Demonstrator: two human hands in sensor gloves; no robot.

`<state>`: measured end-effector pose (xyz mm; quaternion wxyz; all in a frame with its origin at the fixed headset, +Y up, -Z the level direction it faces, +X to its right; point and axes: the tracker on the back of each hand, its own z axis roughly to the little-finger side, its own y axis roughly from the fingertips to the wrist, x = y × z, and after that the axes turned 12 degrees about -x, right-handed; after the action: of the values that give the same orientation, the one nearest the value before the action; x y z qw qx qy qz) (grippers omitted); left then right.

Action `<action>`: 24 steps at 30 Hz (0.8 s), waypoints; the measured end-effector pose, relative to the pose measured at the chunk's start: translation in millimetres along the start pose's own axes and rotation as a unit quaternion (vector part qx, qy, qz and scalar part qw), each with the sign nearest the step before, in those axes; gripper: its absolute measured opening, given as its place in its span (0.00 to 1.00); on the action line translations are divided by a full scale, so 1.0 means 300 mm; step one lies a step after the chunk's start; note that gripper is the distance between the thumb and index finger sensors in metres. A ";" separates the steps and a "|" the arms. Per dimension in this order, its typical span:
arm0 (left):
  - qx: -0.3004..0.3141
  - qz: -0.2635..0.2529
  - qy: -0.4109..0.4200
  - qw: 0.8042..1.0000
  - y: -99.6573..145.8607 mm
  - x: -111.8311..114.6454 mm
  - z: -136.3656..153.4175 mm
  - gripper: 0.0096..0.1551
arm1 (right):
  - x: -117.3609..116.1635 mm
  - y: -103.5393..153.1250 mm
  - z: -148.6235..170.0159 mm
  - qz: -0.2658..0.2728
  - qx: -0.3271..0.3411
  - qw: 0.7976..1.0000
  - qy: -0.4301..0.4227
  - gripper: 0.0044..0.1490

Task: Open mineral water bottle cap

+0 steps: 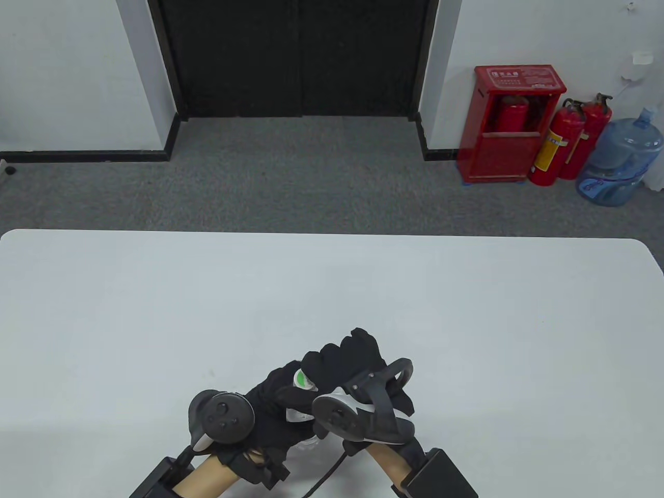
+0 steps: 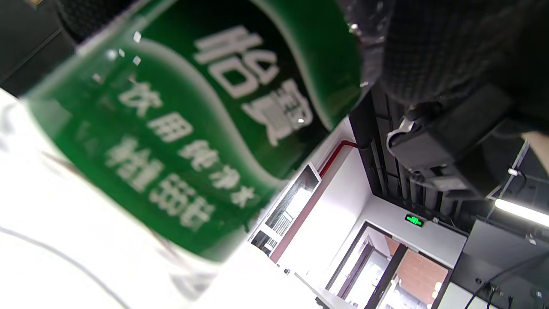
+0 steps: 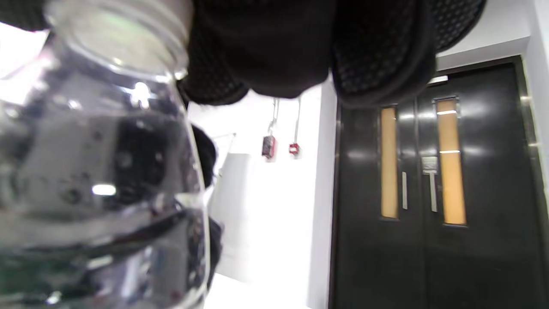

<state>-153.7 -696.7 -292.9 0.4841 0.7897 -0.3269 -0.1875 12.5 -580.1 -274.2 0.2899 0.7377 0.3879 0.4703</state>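
A clear mineral water bottle (image 1: 300,415) with a green label (image 2: 193,128) is held above the near edge of the white table (image 1: 332,290). My left hand (image 1: 280,404) grips the bottle's body. The green cap (image 1: 302,380) shows between the two hands. My right hand (image 1: 327,365) curls its fingers around the cap's side. In the right wrist view the bottle's clear shoulder and neck ring (image 3: 116,43) fill the left side, with my gloved right fingers (image 3: 266,47) closed just above. Most of the bottle is hidden by the gloves in the table view.
The table's far edge (image 1: 332,236) borders grey carpet. A red extinguisher cabinet (image 1: 511,124), two extinguishers (image 1: 563,142) and a blue water jug (image 1: 620,161) stand by the far wall, away from the table. A cable (image 1: 324,474) hangs from the right wrist.
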 end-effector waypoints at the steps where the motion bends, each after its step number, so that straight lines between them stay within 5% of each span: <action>1: 0.002 0.003 0.007 1.000 0.004 0.002 0.000 0.60 | 0.000 0.004 -0.005 0.010 0.014 1.000 -0.007 0.45; 7: 0.013 0.004 0.017 1.000 0.019 -0.003 -0.020 0.60 | 0.001 -0.003 0.020 -0.024 0.061 0.991 -0.116 0.42; 16: 0.022 0.008 0.012 1.000 0.027 -0.006 0.001 0.59 | -0.016 0.004 0.011 -0.116 0.120 0.973 -0.162 0.36; 24: 0.020 0.010 0.017 1.000 0.031 0.002 0.003 0.60 | 0.000 0.021 -0.015 0.007 0.115 0.990 -0.075 0.37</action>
<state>-157.0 -700.7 -285.2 0.4758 0.7987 -0.3303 -0.1630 10.3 -583.1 -267.4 0.2276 0.8023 0.4112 0.3680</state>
